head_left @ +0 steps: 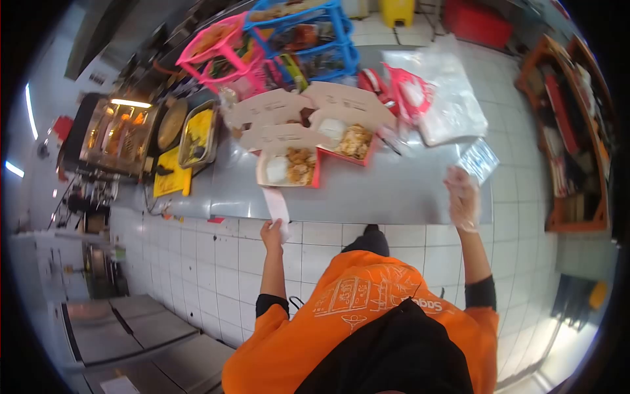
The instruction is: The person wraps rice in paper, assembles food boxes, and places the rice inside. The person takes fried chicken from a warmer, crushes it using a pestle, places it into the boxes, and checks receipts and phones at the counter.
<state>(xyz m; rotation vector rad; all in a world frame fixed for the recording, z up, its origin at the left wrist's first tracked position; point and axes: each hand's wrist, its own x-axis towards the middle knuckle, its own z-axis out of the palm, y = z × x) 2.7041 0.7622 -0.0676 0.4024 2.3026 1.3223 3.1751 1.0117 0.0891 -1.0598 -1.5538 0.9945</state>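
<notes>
A long pale paper slip (pixel 277 206) hangs over the steel table's front edge, its lower end pinched in my left hand (pixel 273 233). My right hand (pixel 463 198), in a clear plastic glove, is over the table's right end, just below a blue-and-white packet (pixel 479 161); its fingers are blurred, and whether it grips the packet is unclear. Between the hands, farther back, two open cardboard boxes hold food: the left box (pixel 317 176) and the right box (pixel 372 146) each show white rice and browned pieces. Their lids are folded back.
Pink baskets (pixel 223 49) and blue baskets (pixel 303 38) stand at the back of the steel table (pixel 394 190). Clear plastic bags (pixel 453 98) lie at the back right. A metal tray (pixel 198 134) and yellow cloth (pixel 172 172) are left. A wooden shelf (pixel 558 131) stands right.
</notes>
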